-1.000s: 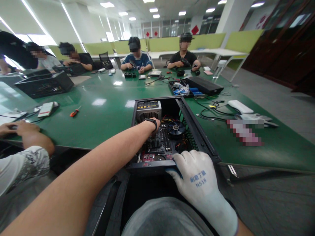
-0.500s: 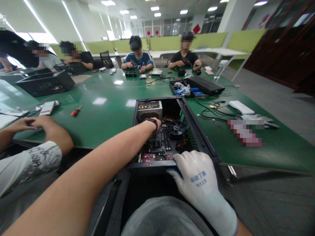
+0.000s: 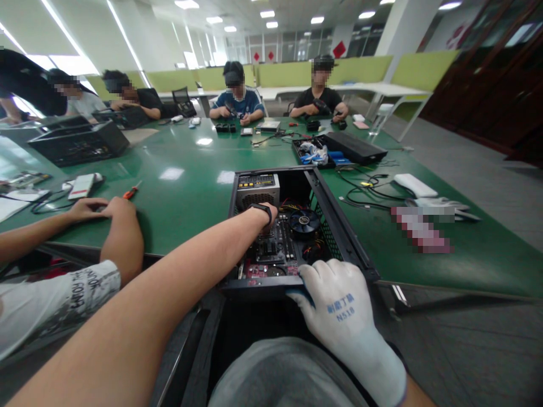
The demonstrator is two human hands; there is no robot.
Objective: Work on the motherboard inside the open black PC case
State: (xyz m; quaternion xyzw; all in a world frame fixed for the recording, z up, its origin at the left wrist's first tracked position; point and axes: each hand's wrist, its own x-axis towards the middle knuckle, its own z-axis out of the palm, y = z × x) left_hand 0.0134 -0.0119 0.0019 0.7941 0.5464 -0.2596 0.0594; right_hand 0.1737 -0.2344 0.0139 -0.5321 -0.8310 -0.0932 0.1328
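Note:
An open black computer case (image 3: 341, 232) lies on the green table (image 3: 182, 203) in front of me. Inside it I see the motherboard (image 3: 275, 251), a round CPU fan (image 3: 304, 221) and a grey power supply (image 3: 256, 190). My bare left arm reaches into the case. My left hand (image 3: 270, 214), just past a black wristband, is down by the motherboard next to the power supply, and its fingers are hidden. My right hand (image 3: 339, 305), in a white glove, grips the case's near edge with its fingers curled over the rim.
A neighbour's clasped hands (image 3: 102, 210) rest on the table at my left, near a red screwdriver (image 3: 130, 191). Another open case (image 3: 76, 144) stands far left. A black tray of parts (image 3: 339, 148), loose cables (image 3: 365, 191) and white gloves (image 3: 439, 201) lie right. Several people sit opposite.
The neighbour's arms at the left have slid rightwards along the table, closer to me. My own hands and the case have stayed where they were.

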